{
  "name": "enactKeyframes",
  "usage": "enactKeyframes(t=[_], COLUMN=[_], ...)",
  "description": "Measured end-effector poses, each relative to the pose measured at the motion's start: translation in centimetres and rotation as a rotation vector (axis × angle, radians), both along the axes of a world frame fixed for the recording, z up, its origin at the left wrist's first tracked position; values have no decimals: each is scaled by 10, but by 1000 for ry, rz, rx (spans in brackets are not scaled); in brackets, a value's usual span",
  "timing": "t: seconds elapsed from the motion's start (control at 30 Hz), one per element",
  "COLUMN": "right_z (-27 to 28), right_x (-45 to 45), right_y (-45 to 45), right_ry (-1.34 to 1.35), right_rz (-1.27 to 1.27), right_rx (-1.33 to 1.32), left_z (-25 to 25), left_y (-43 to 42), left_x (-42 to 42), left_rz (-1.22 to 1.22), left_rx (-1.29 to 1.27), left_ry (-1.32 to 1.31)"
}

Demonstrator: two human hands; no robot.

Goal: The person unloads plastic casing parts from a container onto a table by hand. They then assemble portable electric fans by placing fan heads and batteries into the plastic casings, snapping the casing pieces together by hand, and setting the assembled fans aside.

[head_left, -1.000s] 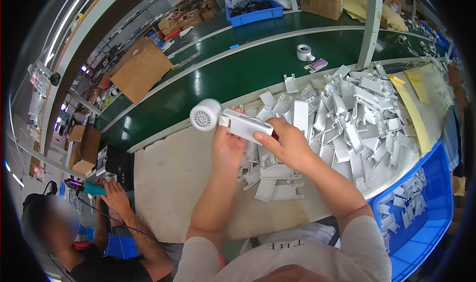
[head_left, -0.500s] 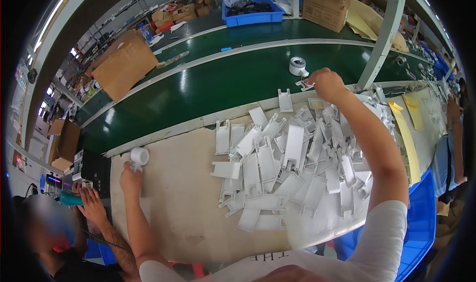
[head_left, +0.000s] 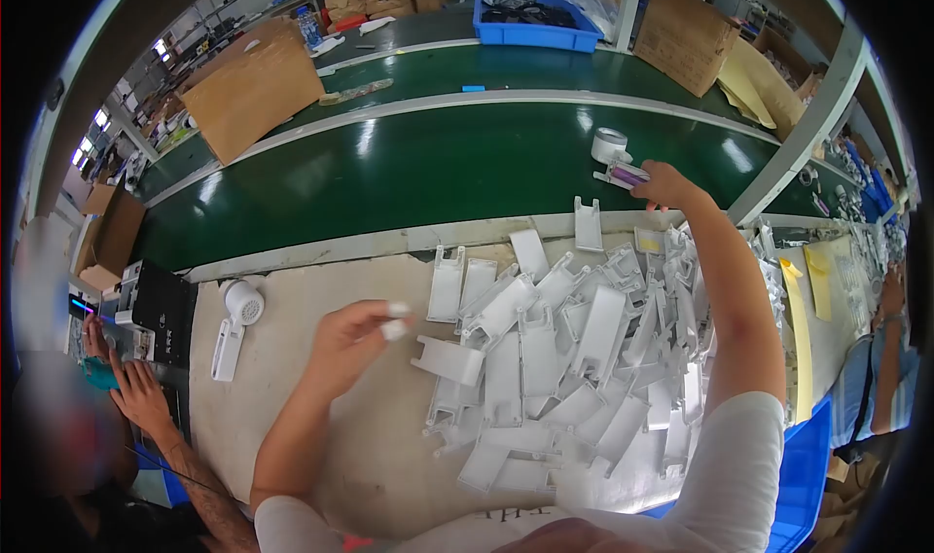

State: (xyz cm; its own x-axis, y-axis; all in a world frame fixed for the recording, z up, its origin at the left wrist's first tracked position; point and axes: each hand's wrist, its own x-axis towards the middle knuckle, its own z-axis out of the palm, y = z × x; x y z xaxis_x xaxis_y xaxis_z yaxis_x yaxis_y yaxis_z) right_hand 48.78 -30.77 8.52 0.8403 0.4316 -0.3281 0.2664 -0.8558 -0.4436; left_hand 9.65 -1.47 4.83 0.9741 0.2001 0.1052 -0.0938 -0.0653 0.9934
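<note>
My right hand (head_left: 669, 185) grips the handle end of a white handheld fan (head_left: 610, 147) over the green conveyor belt. Its round head points away, and a purple part shows in the opened handle. Above the bench, my left hand (head_left: 348, 347) is empty, thumb and forefinger apart, with white coverings on those fingertips. To its left lies another white handheld fan (head_left: 243, 304), grille up. Just right of that hand is a pile of white plastic handle shells (head_left: 503, 378). One shell (head_left: 588, 224) stands apart at the belt's edge.
The green belt (head_left: 418, 174) runs behind the bench. At the left, a co-worker's hand (head_left: 143, 397) is beside a teal tool (head_left: 100, 373) and a black box (head_left: 163, 315). A metal post (head_left: 803, 130) rises at the right, near yellow strips (head_left: 798, 339). A blue bin (head_left: 803, 475) sits below.
My left hand has let go of the fan at the left and moved right toward the shell pile. My right hand still holds its fan. The camera view has shifted.
</note>
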Motion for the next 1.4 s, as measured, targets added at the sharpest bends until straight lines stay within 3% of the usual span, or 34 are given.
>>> enactKeyframes(t=[0.03, 0.1, 0.17, 0.3, 0.4, 0.47, 0.5, 0.57, 0.63, 0.7, 0.77, 0.83, 0.9, 1.0, 1.03, 1.07, 1.1, 1.13, 1.17, 1.23, 1.4], right_z=[7, 18, 32, 59, 50, 35, 34, 40, 50, 43, 27, 5, -8, -15, -15, -16, -5, -6, -8, -9, -8], right_x=[-9, -32, -70, -183, -252, -288, -302, -324, -327, -312, -307, -313, -321, -316, -305, -297, -300, -296, -293, -288, -288], right_y=[3, 9, 17, 34, 38, 39, 37, 32, 21, 8, 10, 16, 15, 11, 6, 1, -6, -9, -11, -10, -11], right_ry=[-15, 137, 198, 276, 254, -31, -29, -429, -294, -681, -647, -194, 100, -82, -468, -849, -1046, -1133, -1219, -1208, -1207], right_rz=[8, -19, 58, 217, 297, 309, 313, 348, 262, 439, 508, 451, 311, 266, 325, 376, 386, 424, 461, 482, 480], right_rx=[4, 365, 546, 678, 637, 684, 685, 471, 433, 821, 794, 997, 985, 1000, 975, 927, 718, 720, 720, 681, 603], left_z=[2, 10, 22, 21, 28, 37, 37, 36, 42, 52, 53, 62, 63, 71, 65, 55, 46, 40, 33, 25, 27], left_y=[-11, -33, -54, -86, -104, -116, -119, -123, -117, -106, -100, -104, -112, -115, -113, -111, -110, -112, -113, -116, -115], left_x=[10, 27, 40, 60, 52, 38, 32, 21, 8, -6, -9, -15, -15, -22, -18, -11, -6, -3, 0, 5, 5], left_rz=[-46, -118, -139, -82, -92, 24, 28, 146, 133, 76, -5, -258, -345, -257, -249, -232, -217, -186, -185, -231, -286], left_rx=[-22, -97, -258, -570, -819, -741, -740, -691, -747, -894, -946, -961, -1006, -890, -900, -682, -468, -266, -286, -82, -39], left_ry=[26, 71, 101, -60, -94, -269, -270, -294, -340, -184, -163, -20, -41, 57, 63, 53, 48, 39, 60, 101, 144])
